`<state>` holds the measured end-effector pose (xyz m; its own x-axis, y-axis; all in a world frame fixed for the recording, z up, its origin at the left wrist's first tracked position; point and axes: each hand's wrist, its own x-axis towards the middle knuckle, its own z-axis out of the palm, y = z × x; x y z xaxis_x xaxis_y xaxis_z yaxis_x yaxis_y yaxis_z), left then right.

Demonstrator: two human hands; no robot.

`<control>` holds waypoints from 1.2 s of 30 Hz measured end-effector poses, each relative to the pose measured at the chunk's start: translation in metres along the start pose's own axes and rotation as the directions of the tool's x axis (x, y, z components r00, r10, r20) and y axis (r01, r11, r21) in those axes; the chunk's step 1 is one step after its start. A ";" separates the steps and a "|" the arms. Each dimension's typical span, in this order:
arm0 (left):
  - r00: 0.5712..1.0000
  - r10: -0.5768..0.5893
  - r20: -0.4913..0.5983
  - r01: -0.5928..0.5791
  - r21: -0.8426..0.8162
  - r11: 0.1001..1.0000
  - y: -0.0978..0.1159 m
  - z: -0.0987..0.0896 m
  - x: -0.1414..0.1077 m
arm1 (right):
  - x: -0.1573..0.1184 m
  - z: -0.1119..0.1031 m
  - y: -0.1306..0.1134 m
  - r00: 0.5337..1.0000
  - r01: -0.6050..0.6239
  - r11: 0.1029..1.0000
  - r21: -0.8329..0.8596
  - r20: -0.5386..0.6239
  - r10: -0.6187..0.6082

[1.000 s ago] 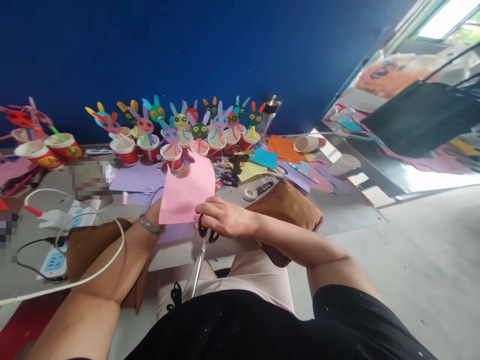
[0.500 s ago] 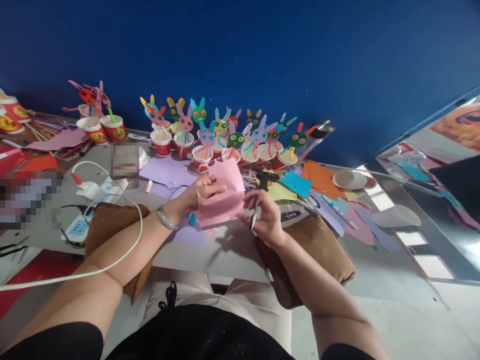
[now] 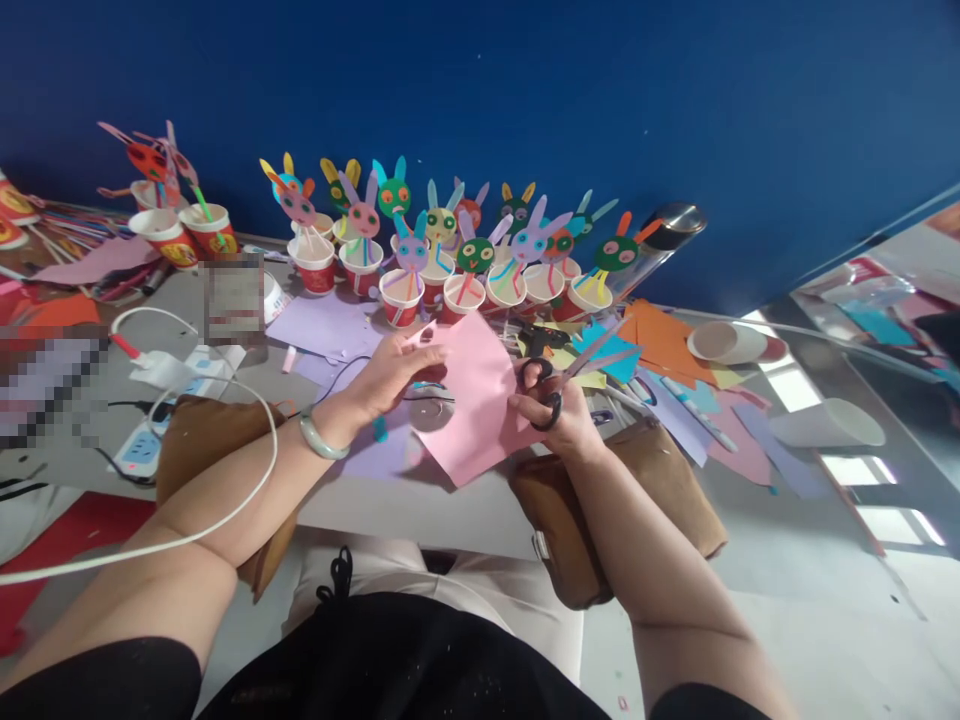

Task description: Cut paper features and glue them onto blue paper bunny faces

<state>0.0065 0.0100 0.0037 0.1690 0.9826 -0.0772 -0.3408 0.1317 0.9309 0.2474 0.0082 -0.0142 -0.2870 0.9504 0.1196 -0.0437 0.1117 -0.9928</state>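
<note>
A sheet of pink paper (image 3: 480, 400) is held up between my two hands over the table. My left hand (image 3: 394, 375) pinches its upper left edge. Scissors with black handles (image 3: 555, 410) hang on the fingers of my right hand (image 3: 562, 415), their parted blades pointing up and to the right, away from the paper. The thumb and fingers of my right hand meet the paper's right edge. Behind the sheet stand several paper cups (image 3: 401, 297) with colourful rabbit-faced paper figures on stems.
A white power strip (image 3: 150, 440) with a looping cable lies at the left. Brown cloth bundles (image 3: 667, 480) rest at the front edge. Purple paper (image 3: 322, 325), orange paper (image 3: 664, 345), a steel-topped bottle (image 3: 675, 228) and fallen cups (image 3: 724, 343) are farther back.
The pink sheet has turned and tilted, its lower corner now pointing down. The scissors have swung up in my right hand with their blades apart. The view has shifted slightly.
</note>
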 end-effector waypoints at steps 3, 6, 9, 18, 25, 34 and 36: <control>0.995 0.097 0.003 -0.097 0.137 0.986 0.005 -0.004 0.001 | -0.001 -0.001 -0.006 0.991 0.016 0.993 -0.117 0.135 0.000; 0.992 0.014 0.124 -0.052 0.315 0.948 0.007 -0.008 -0.001 | -0.001 -0.001 -0.007 0.989 0.070 0.986 -0.153 0.138 -0.049; 0.993 -0.016 0.114 -0.025 0.350 0.936 0.005 -0.010 0.000 | 0.005 -0.006 0.000 0.993 0.118 0.981 -0.155 -0.010 -0.121; 0.999 0.048 -0.007 -0.045 0.204 0.978 0.001 -0.010 0.005 | 0.014 -0.018 0.013 0.871 0.163 0.907 -0.388 -0.375 -0.317; 0.996 -0.082 0.033 0.070 0.262 0.962 -0.004 -0.011 0.004 | 0.007 -0.010 0.005 0.718 0.316 0.762 -0.565 -0.383 -0.582; 0.965 0.145 -0.221 -0.095 0.222 0.970 -0.001 -0.009 0.011 | -0.015 0.011 -0.008 0.962 0.267 0.810 -0.523 0.198 -0.189; 0.947 0.196 -0.254 -0.142 0.215 0.966 -0.002 -0.009 0.012 | -0.016 0.015 -0.009 0.935 0.133 0.843 -0.521 0.347 0.068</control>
<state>0.0008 0.0226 -0.0019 -0.1416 0.9898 0.0183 -0.1541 -0.0403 0.9872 0.2381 -0.0125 -0.0066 -0.6038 0.7957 0.0480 0.4236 0.3713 -0.8262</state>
